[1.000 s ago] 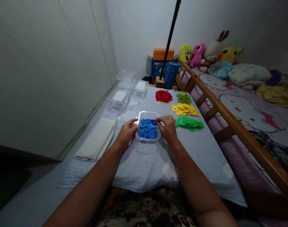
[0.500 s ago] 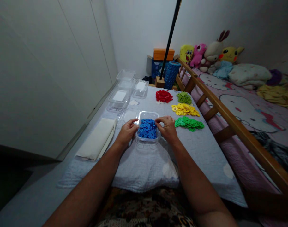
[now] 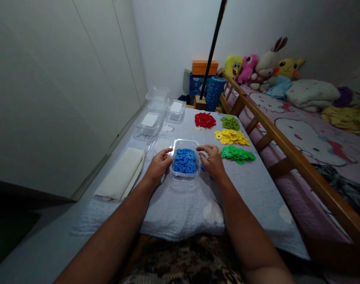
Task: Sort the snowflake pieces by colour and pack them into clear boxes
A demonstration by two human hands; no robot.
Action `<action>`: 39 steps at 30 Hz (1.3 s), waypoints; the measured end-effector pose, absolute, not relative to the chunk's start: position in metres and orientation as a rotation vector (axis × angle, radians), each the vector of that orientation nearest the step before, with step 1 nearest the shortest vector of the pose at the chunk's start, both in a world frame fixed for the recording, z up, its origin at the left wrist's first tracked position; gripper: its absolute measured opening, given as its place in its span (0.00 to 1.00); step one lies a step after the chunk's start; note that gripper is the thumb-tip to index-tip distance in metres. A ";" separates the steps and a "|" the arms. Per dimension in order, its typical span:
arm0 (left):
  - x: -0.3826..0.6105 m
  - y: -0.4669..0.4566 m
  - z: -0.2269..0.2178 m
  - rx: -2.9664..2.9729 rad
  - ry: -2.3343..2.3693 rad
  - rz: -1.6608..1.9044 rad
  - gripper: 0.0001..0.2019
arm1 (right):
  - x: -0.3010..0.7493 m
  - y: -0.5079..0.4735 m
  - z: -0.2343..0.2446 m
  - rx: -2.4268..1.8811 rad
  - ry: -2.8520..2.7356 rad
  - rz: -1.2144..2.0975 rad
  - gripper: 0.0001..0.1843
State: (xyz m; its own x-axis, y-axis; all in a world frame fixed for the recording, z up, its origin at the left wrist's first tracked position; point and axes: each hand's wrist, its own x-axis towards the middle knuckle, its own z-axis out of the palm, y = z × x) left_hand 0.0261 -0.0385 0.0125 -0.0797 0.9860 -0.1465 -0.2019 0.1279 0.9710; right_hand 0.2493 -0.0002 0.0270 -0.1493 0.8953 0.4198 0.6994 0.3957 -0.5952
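A clear plastic box point(image 3: 185, 176) filled with small blue flower-shaped pieces point(image 3: 184, 161) sits on the grey quilt point(image 3: 180, 201) in front of me. My left hand point(image 3: 158, 164) grips the box's left rim, thumb over the edge. My right hand point(image 3: 212, 160) has come off the right rim and hovers just beside it, fingers loosely curled and apart, holding nothing. A stray blue piece lies under that hand next to the box.
Piles of red point(image 3: 205, 120), olive-green point(image 3: 230, 122), yellow point(image 3: 231, 137) and bright green pieces point(image 3: 237, 154) lie to the right. Empty clear boxes and lids point(image 3: 156, 114) stand at the back left, a folded cream cloth point(image 3: 120, 177) at left. A wooden bed rail point(image 3: 289, 154) runs along the right.
My right hand has let go of the box's right rim and shifted slightly right. The left hand and the box have stayed put.
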 end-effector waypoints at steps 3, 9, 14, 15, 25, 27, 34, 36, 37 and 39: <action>0.026 -0.038 0.011 0.924 1.184 1.266 0.31 | 0.259 0.000 0.027 -1.356 -1.874 0.309 0.14; 0.025 -0.038 0.011 0.929 1.188 1.269 0.31 | 0.284 0.004 0.023 -1.469 -1.885 0.224 0.11; 0.026 -0.039 0.013 0.940 1.197 1.265 0.31 | 0.294 0.003 0.007 -1.725 -2.068 0.235 0.09; 0.026 -0.039 0.013 0.937 1.201 1.266 0.31 | 0.295 0.003 0.004 -1.737 -2.102 0.242 0.09; 0.026 -0.038 0.010 0.917 1.184 1.275 0.31 | 0.293 0.002 0.010 -1.674 -2.111 0.395 0.06; 0.026 -0.038 0.010 0.925 1.190 1.275 0.30 | 0.294 0.004 0.011 -1.578 -2.057 0.519 0.05; 0.026 -0.037 0.013 0.944 1.204 1.264 0.31 | 0.288 0.003 0.023 -1.355 -1.688 0.818 0.09; 0.025 -0.037 0.011 0.950 1.199 1.262 0.30 | 0.282 0.000 0.029 -1.333 -1.597 0.717 0.09; 0.025 -0.037 0.010 0.953 1.194 1.264 0.30 | 0.279 -0.002 0.031 -1.316 -1.566 0.655 0.09; 0.025 -0.036 0.008 0.959 1.185 1.270 0.30 | 0.270 -0.005 0.035 -1.268 -1.565 0.535 0.08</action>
State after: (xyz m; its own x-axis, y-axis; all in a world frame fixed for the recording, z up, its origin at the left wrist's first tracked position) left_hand 0.0253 -0.0364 0.0082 -0.0742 0.9908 -0.1130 -0.1817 0.0980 0.9785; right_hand 0.2703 -0.0053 0.0353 0.0608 0.9048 0.4214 0.4579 0.3499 -0.8173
